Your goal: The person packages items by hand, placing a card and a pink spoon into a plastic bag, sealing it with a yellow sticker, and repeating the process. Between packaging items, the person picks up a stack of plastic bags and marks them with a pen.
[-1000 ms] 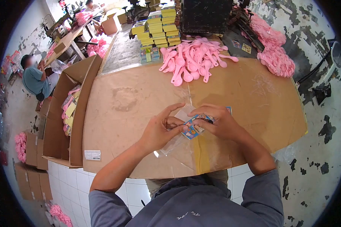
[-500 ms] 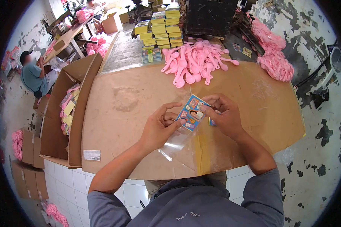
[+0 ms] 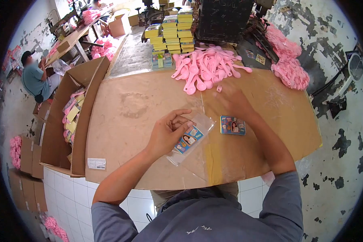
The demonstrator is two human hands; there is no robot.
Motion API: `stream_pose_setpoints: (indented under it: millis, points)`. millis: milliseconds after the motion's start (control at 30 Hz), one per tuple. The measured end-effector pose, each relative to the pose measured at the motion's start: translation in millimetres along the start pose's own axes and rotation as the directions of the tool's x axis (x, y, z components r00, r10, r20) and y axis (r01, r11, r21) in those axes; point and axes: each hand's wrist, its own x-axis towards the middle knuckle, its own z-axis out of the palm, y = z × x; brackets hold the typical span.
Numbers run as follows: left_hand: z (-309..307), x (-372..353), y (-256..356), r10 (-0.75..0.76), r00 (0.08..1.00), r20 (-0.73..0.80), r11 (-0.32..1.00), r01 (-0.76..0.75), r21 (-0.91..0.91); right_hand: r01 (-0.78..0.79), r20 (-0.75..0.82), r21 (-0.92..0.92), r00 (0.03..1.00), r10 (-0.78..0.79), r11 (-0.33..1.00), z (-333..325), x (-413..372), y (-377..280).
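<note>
My left hand (image 3: pixel 168 131) is closed on a clear plastic bag (image 3: pixel 207 123), pinching it between thumb and fingers. Inside the bag a blue printed card (image 3: pixel 188 139) with a small portrait shows below my thumb. My right hand (image 3: pixel 232 99), smeared by motion, is at the front edge of a heap of pink plastic spoons (image 3: pixel 205 66). One spoon's handle end (image 3: pixel 219 88) shows right at its fingertips; I cannot tell whether they grip it. Under my right forearm a small stack of the same blue cards (image 3: pixel 232 125) lies on the cardboard-covered table (image 3: pixel 125 137).
Tall stacks of yellow-edged cards (image 3: pixel 177 30) stand behind the spoons. At the left, a long open carton (image 3: pixel 90 109) holds spoons and cards. Pink bundles (image 3: pixel 290 74) lie at the far right. A person (image 3: pixel 36 76) sits at the left, and yellow tape (image 3: pixel 213 163) crosses the cardboard.
My right hand has let go of the card and moved forward to the spoons, uncovering the card stack. My left hand now holds the card in the bag, slightly nearer to me.
</note>
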Motion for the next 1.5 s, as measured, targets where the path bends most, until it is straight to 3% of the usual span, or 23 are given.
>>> stream_pose_setpoints:
  millis: [67, 267, 367, 467, 567, 667, 833, 967, 1067, 1167, 1267, 1367, 1500]
  points:
    - [-1, 1, -2, -0.017, 1.0, 0.008, 1.0, 0.017, 0.0, 0.119, -0.195, -0.209, 0.968, -0.16, 0.971, 14, 7, 40]
    - [-11, 3, -6, -0.021, 0.999, 0.046, 1.0, 0.021, 0.004, -0.066, 0.033, -0.303, 0.996, 0.079, 0.951, 14, -13, 55]
    - [-11, 3, 0, -0.076, 0.996, 0.039, 0.996, 0.078, -0.032, -0.166, -0.165, -0.266, 0.978, 0.125, 0.95, -10, -23, 18]
    - [-8, 3, 0, -0.062, 0.997, 0.043, 0.989, 0.067, -0.13, -0.19, -0.27, -0.042, 0.948, 0.172, 0.981, -36, -26, -18]
    - [-4, 2, -2, 0.007, 0.997, 0.07, 0.988, 0.004, -0.154, -0.331, 0.189, 0.418, 0.943, 0.276, 0.846, -45, -36, -32]
    - [-2, 0, 2, 0.008, 0.996, 0.089, 0.991, 0.004, -0.133, -0.372, 0.248, 0.54, 0.927, 0.28, 0.755, -38, -39, -47]
    - [-1, -1, 5, -0.036, 0.998, 0.06, 0.995, 0.041, -0.086, -0.283, 0.211, 0.53, 0.957, 0.199, 0.799, -33, -42, -45]
    - [-2, -1, 0, -0.041, 0.997, 0.059, 0.998, 0.044, -0.046, -0.251, 0.072, 0.606, 0.962, 0.263, 0.755, -36, -42, -41]
    - [0, -1, 1, -0.046, 0.997, 0.06, 0.998, 0.049, -0.045, -0.305, 0.175, 0.554, 0.952, 0.25, 0.775, -38, -43, -42]
    - [-1, -1, 1, -0.06, 0.996, 0.063, 0.998, 0.062, -0.024, -0.255, 0.209, 0.503, 0.963, 0.171, 0.825, -32, -45, -44]
    - [-1, -2, -2, -0.052, 0.996, 0.069, 0.998, 0.053, -0.019, -0.185, 0.169, 0.444, 0.978, 0.122, 0.877, -29, -43, -44]
    - [-1, -2, 3, -0.076, 0.995, 0.071, 0.997, 0.076, 0.005, -0.222, 0.106, 0.54, 0.975, 0.196, 0.812, -27, -42, -39]
    - [-1, -2, 1, -0.071, 0.994, 0.085, 0.997, 0.071, 0.007, -0.196, 0.181, 0.463, 0.976, 0.124, 0.864, -30, -43, -42]
